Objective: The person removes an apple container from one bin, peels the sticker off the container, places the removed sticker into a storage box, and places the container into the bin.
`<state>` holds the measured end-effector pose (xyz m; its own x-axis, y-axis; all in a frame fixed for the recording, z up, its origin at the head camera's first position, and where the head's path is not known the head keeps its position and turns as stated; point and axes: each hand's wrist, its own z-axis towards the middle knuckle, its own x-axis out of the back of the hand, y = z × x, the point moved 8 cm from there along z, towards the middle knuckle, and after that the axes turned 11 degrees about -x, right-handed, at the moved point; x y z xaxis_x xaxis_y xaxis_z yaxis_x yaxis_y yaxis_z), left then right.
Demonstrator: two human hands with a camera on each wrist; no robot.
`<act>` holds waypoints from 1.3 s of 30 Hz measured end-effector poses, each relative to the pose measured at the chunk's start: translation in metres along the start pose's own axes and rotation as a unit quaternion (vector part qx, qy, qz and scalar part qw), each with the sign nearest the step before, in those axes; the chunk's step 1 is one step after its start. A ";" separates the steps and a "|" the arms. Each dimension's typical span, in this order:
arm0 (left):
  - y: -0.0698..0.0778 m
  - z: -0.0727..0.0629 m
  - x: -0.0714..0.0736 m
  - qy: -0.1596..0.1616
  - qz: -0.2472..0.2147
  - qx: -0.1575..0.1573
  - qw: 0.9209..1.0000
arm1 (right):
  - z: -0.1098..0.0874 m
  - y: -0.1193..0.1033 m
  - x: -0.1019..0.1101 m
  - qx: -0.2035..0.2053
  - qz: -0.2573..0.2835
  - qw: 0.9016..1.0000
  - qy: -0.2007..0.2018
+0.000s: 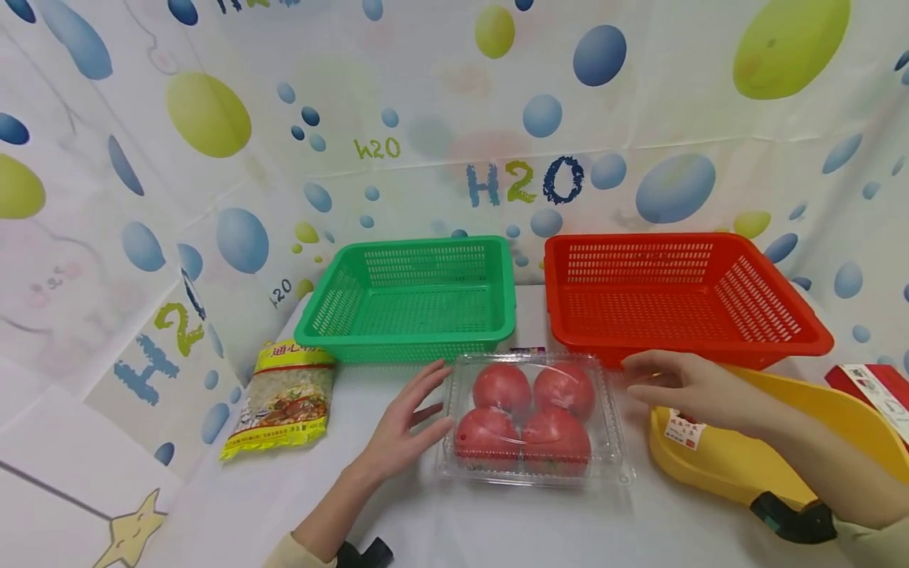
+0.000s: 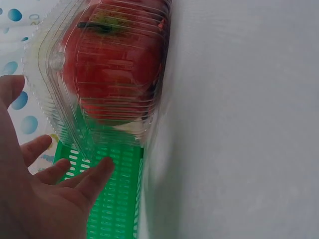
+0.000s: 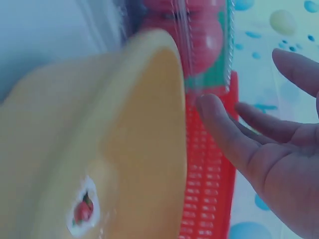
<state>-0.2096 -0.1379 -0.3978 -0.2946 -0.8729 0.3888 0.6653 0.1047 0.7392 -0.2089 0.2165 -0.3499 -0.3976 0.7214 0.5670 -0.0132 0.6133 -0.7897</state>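
Observation:
A clear plastic clamshell box (image 1: 527,410) lies on the white-covered table, with several red tomatoes (image 1: 561,438) inside it. My left hand (image 1: 403,432) is at the box's left side, fingers spread and nothing held. In the left wrist view, a gap shows between those fingertips and the clamshell (image 2: 107,69). On the other side, my right hand (image 1: 692,394) hovers above the rim of a yellow basin (image 1: 717,465), its fingers pointing towards the box without gripping anything. The right wrist view shows its loosely bent fingers (image 3: 219,124) apart from the box.
A green basket (image 1: 405,351) and a red basket (image 1: 682,345) stand behind the box. Left of it lies a yellow-and-clear food packet (image 1: 284,398). A red-and-white carton (image 1: 877,394) sits at the far right, beside the basin. Patterned cloth (image 1: 426,95) hangs behind.

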 end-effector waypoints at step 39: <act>-0.027 -0.016 -0.015 -0.055 -0.215 0.071 0.973 | 0.015 0.027 -0.080 -0.212 0.299 0.921 -0.131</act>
<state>-0.2122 -0.1351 -0.4323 -0.6004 -0.7959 0.0781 0.3658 -0.1864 0.9118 -0.1909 0.1707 -0.4206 -0.4252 0.9031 -0.0598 0.6183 0.2416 -0.7479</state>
